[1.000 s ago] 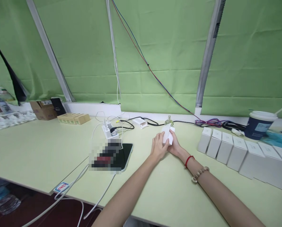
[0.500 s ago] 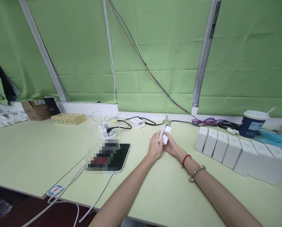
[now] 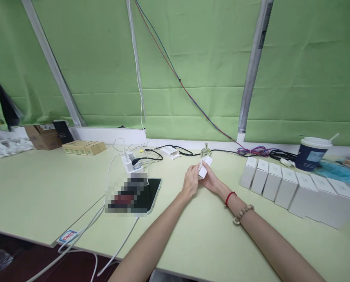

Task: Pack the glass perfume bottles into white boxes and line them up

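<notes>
A small white cardboard box (image 3: 205,166) is held up between my two hands, tilted, above the middle of the table. My left hand (image 3: 190,181) grips its left side with fingers bent against the edge. My right hand (image 3: 211,180) is wrapped round it from the right and below, thumb along the side. The fingers hide the box's lower part. Just behind the box stands a small clear glass bottle (image 3: 206,152) with a narrow neck.
A row of several white boxes (image 3: 286,184) stands on the right, before a dark blue paper cup (image 3: 312,156). Left of my hands lie a tablet (image 3: 151,192) and a white power strip (image 3: 130,163). An open white box (image 3: 170,152) and cables lie behind.
The raised white flap at the box's left side now lies down against the box. My left fingers have shifted slightly left and down; both hands still hold the box.
</notes>
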Tool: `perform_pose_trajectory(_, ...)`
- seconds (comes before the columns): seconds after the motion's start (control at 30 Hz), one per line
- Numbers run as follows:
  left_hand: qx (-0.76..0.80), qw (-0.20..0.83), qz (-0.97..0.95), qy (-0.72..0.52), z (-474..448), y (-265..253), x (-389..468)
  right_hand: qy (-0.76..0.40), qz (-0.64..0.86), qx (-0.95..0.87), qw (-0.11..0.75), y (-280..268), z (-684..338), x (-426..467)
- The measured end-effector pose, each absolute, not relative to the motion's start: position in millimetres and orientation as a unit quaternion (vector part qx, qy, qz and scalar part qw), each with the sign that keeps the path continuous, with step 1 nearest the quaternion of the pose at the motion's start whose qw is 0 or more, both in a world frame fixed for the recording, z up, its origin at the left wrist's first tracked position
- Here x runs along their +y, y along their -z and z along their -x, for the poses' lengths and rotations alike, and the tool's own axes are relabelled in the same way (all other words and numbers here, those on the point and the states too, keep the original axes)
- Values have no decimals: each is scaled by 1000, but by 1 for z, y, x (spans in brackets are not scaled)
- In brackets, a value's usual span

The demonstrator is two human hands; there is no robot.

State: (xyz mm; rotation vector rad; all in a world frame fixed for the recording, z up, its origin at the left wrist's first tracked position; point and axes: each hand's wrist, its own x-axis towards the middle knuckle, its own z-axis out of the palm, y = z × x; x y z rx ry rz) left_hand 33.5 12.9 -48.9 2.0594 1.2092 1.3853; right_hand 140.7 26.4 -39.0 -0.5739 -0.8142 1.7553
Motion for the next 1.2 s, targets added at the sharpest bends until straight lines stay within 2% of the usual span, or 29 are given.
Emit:
perform_pose_trajectory(0.3, 450, 198, -724, -484, -35, 45, 12, -743, 241, -338, 525, 38, -142, 26)
perform_pose_trajectory(0.57, 440, 163, -766, -439, -33, 42, 8, -747, 238, -317, 533, 40, -143, 30)
perform_pose_trajectory(0.83, 478, 128, -741, -453, -35, 40, 6, -730, 239, -403, 497, 41, -143, 25)
perform_pose_trajectory(1.03, 473, 144, -752, -435, -33, 45, 10, -722, 253, -426, 483, 46, -147, 25)
perform_pose_trajectory(1.2, 474, 183, -706, -493, -32, 48, 16, -731, 250, -407, 488, 44, -147, 25)
